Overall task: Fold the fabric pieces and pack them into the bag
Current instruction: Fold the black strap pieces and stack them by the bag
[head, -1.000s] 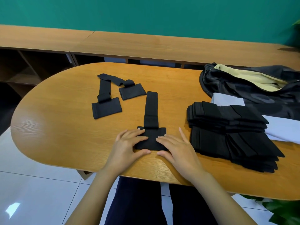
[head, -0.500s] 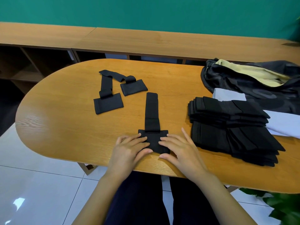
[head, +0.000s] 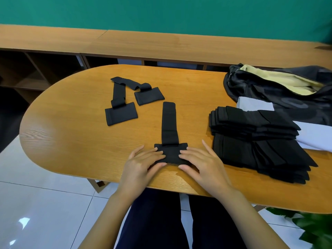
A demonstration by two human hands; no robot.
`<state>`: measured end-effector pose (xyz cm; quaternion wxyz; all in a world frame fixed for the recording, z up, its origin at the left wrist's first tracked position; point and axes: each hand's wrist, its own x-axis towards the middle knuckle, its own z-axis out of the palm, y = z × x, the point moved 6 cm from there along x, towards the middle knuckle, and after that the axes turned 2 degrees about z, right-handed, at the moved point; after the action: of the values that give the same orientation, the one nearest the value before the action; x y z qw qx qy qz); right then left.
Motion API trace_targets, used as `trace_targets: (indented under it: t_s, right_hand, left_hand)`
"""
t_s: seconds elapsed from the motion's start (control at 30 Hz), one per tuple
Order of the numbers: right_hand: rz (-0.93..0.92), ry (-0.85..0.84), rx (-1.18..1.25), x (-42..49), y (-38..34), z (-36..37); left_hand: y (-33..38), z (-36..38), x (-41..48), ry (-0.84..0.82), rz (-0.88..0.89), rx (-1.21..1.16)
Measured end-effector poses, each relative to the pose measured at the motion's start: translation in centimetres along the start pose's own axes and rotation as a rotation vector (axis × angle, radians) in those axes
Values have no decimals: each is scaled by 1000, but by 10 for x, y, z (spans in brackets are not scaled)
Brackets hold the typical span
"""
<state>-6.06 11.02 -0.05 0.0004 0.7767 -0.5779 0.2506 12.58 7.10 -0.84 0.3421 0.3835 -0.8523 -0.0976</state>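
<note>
A black T-shaped fabric piece (head: pixel 169 126) lies near the table's front edge, its strap pointing away from me. My left hand (head: pixel 143 163) and my right hand (head: pixel 203 163) rest on the two ends of its wide pad, fingers fairly straight on top and thumbs at the near edge. Two more black pieces (head: pixel 121 113) (head: pixel 149 95) lie unfolded at the far left, their straps overlapping. A stack of folded black pieces (head: pixel 251 139) sits to the right. Behind it lies the dark bag (head: pixel 291 103), open, with a yellow lining.
The oval wooden table (head: pixel 71 133) ends just under my wrists. A white sheet (head: pixel 316 135) lies under the stack and bag. Low wooden shelves (head: pixel 161 44) run along the green wall. A green plant (head: pixel 312 229) is at the lower right.
Both hands have pulled the pad slightly toward the front edge and drawn closer over it. The pad looks narrower front to back. The other pieces have not moved.
</note>
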Motion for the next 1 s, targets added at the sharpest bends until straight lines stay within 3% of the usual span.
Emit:
trace_targets:
  t_s: [0.6,1.0]
  right_hand:
    - [22,31,112,13,-1,-14]
    - [249,74,314,40,10,-21]
  left_hand:
    - [-4,-18,9,118,-79,-214]
    - [-10,-25,37,212,-304,-376]
